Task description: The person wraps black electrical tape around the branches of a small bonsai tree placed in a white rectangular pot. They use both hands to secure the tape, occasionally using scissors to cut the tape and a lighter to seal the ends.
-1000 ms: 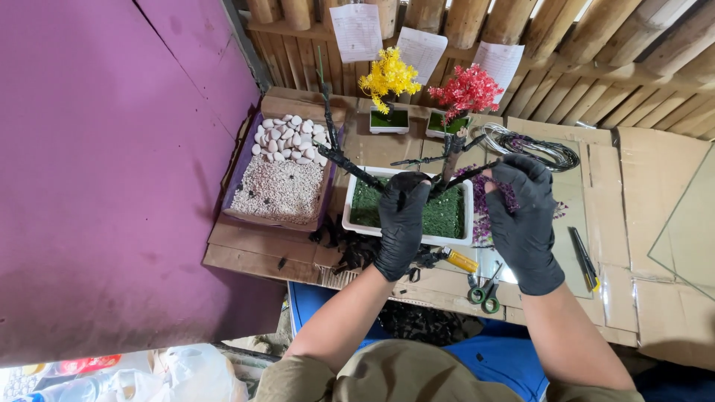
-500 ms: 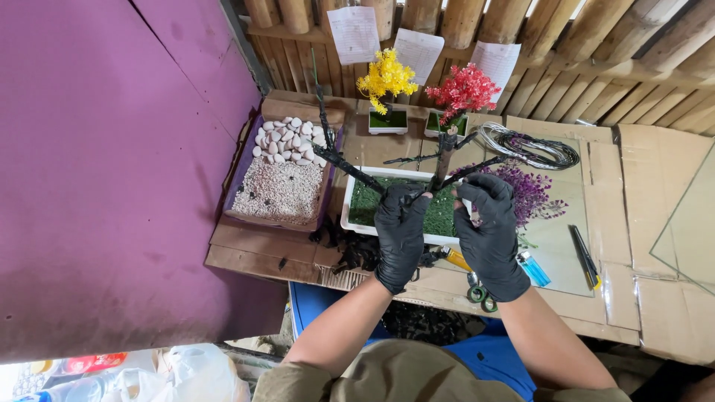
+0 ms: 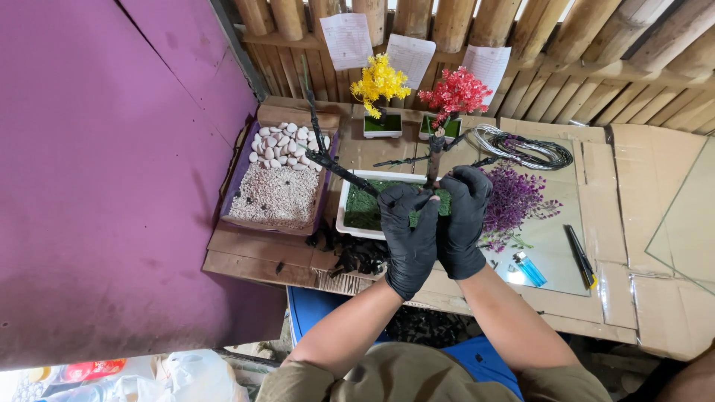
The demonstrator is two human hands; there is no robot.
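Note:
Both my hands wear black gloves and meet over a white rectangular planter [image 3: 344, 216] lined with green moss. My left hand [image 3: 408, 242] and my right hand [image 3: 462, 223] close around the base of a dark bare-branched model tree [image 3: 434, 152] that stands in the planter. Its branches spread left over the box of stones and right toward the wire coil. A pile of purple artificial flowers [image 3: 514, 201] lies just right of my right hand.
A cardboard box [image 3: 277, 182] with white pebbles and gravel sits left. Small yellow [image 3: 380, 82] and red [image 3: 456, 93] model trees stand at the back by the bamboo wall. A wire coil [image 3: 525, 149], a blue lighter [image 3: 530, 268], a black tool [image 3: 579, 255] and a glass pane [image 3: 685, 223] lie right. A purple wall rises on the left.
My right hand has moved left from the purple flowers to join my left hand at the tree's base. The scissors seen below the planter are now covered by my hands.

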